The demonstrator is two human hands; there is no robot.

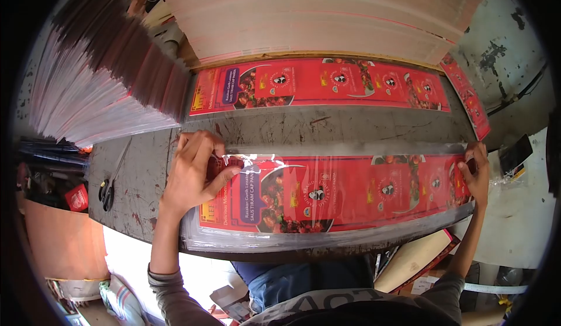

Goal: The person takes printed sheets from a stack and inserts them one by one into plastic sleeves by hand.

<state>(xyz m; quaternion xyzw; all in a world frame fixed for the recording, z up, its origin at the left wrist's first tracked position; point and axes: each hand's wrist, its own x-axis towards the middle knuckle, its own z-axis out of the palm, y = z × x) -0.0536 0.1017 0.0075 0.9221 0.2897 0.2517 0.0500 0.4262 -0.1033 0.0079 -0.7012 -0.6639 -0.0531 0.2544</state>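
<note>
Red printed strip point(349, 197) already lies flat on the worktop's point(137, 200) near side, clear plastic point(245, 243) showing along both long edges; left hand point(190, 171) and right hand point(477, 167) half-curl at its ends, pinching unclear; other red strips point(307, 86) lie beyond, apart from that plastic

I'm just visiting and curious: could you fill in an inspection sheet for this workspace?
Surface: grey tabletop, scratched and stained.
Job's things: near red printed strip, apparently under clear plastic; far red printed strip lying beyond it.
Clutter: scissors near the tabletop's left edge.
Hands: left hand and right hand, bare, at opposite ends of the near strip; grip firmness cannot be told.
Cables: what looks like a dark cable at the right.
Surroundings: tall stack of sheets at left, pale layered stack behind, wall with patchy paint.
</note>
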